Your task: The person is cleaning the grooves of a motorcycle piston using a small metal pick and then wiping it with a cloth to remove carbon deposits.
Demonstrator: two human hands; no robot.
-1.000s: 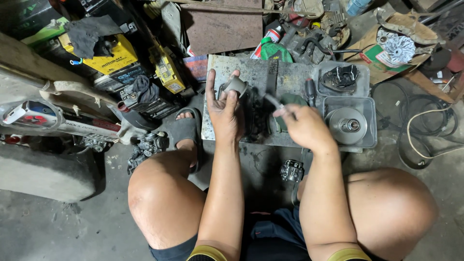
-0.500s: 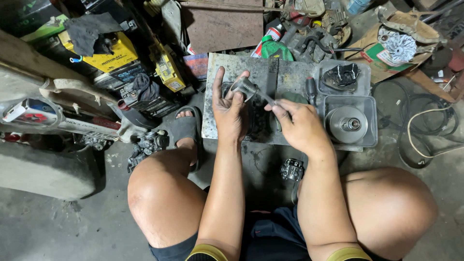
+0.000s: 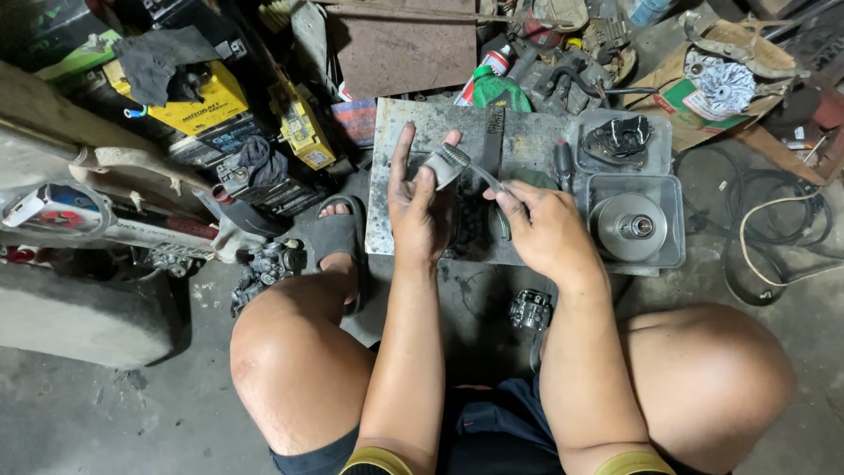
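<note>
My left hand (image 3: 420, 207) holds a small grey metal part (image 3: 438, 169) in its palm, index finger stretched out straight. My right hand (image 3: 543, 230) grips the handle of a small brush (image 3: 473, 169), and the bristled head rests against the grey part. Both hands hover over a dirty grey board (image 3: 527, 141) on the floor between my knees. Below the hands a dark greasy chain or gear piece (image 3: 470, 224) lies on the board, partly hidden.
On the board's right stand two clear plastic tubs, one with a round pulley (image 3: 629, 227), one with a black part (image 3: 620, 139). A small engine piece (image 3: 530, 310) lies on the floor. Yellow batteries (image 3: 198, 105), cables (image 3: 765, 229) and clutter ring the spot. My sandalled foot (image 3: 338, 237) is left.
The brush head has shifted across the grey part, and my left hand has tilted with its index finger now pointing up. My right hand has drifted slightly left and nearer.
</note>
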